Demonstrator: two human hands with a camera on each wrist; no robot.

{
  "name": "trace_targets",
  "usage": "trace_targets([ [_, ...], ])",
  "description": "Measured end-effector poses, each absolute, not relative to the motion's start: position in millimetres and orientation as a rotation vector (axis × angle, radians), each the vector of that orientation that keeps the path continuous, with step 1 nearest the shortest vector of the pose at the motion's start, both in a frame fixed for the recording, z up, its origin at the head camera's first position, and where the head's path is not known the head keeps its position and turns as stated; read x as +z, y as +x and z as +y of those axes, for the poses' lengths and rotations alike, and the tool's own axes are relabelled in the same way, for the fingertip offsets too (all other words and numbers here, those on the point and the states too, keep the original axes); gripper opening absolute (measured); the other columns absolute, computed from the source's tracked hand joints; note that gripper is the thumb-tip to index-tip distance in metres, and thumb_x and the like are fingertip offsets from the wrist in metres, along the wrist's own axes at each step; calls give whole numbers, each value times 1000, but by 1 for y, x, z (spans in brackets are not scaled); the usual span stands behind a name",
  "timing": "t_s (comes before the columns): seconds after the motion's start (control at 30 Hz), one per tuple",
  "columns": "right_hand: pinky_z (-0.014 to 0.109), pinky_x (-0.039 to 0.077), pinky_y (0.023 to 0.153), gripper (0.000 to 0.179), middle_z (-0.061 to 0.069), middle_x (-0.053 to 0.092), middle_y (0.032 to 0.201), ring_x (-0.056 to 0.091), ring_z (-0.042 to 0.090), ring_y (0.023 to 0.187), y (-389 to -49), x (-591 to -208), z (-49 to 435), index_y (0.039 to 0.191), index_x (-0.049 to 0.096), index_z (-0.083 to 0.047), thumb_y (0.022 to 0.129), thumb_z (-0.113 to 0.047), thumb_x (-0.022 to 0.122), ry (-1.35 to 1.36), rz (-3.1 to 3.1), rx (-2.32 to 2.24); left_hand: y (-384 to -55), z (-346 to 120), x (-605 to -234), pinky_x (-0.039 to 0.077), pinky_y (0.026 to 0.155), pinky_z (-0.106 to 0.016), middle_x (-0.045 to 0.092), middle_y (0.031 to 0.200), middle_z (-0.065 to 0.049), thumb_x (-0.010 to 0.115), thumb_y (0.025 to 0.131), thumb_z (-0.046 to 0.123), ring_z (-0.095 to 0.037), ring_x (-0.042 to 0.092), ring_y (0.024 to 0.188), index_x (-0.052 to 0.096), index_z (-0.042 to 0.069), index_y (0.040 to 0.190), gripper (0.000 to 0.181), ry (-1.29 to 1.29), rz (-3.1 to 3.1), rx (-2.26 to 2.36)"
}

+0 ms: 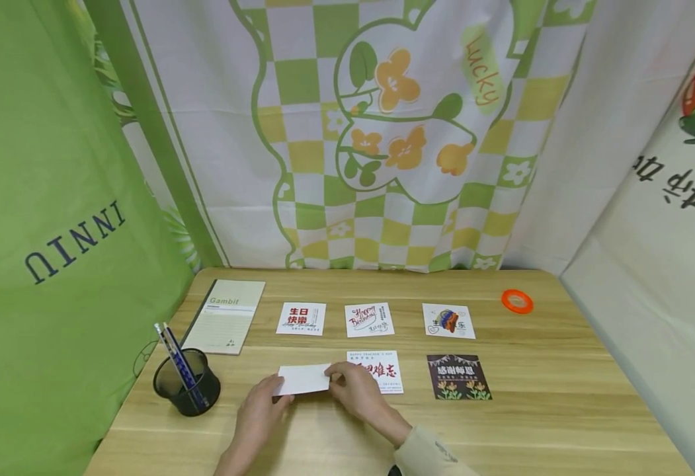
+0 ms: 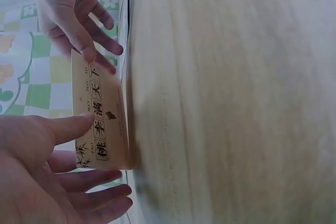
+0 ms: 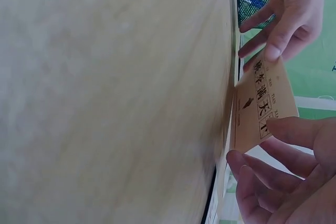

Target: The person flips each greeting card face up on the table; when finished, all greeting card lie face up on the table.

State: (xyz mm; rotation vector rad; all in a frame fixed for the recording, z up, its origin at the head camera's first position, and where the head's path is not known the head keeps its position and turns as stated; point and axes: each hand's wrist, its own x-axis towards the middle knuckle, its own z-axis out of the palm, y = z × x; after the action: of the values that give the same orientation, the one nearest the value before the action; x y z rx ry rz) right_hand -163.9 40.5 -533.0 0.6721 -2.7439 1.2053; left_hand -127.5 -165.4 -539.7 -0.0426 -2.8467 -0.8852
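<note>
Between both hands, a small card is held tilted above the near part of the table. Its blank white side faces the head view, while the wrist views show a tan side with a row of boxed Chinese characters and a bamboo drawing. My left hand pinches one short end, the thumb on the printed side. The opposite end is pinched by my right hand. Just behind the right hand lies a white card with red characters, partly covered by that hand.
Across the table lie a birthday card, a Happy Birthday card, a card with a colourful drawing and a dark card. A notebook, a mesh pen holder and an orange tape roll stand around them.
</note>
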Motion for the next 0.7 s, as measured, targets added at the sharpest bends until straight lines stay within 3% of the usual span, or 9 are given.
trace_targets([
  [0.13, 20, 50, 61, 19, 6, 72, 86, 63, 7, 66, -165, -533, 41, 98, 72, -5, 80, -1, 69, 660, -2746, 1195, -127, -167, -536, 48, 87, -55, 64, 117, -22, 74, 82, 10, -42, 61, 106, 68, -4, 109, 32, -63, -2812, -889],
  [0.37, 26, 53, 66, 18, 7, 73, 93, 66, 12, 73, -165, -532, 43, 96, 73, -7, 80, -1, 68, 660, -2712, 1113, -131, -167, -535, 53, 80, -50, 70, 105, -18, 74, 80, 3, -37, 68, 94, 73, 0, 100, 20, -110, -2693, -890],
  [0.7, 26, 53, 66, 17, 7, 73, 93, 67, 15, 75, -165, -531, 43, 95, 73, -6, 80, -1, 68, 652, -2713, 1094, -131, -169, -536, 55, 78, -46, 72, 97, -18, 75, 78, -1, -34, 70, 88, 74, 0, 95, 18, -164, -2632, -929],
])
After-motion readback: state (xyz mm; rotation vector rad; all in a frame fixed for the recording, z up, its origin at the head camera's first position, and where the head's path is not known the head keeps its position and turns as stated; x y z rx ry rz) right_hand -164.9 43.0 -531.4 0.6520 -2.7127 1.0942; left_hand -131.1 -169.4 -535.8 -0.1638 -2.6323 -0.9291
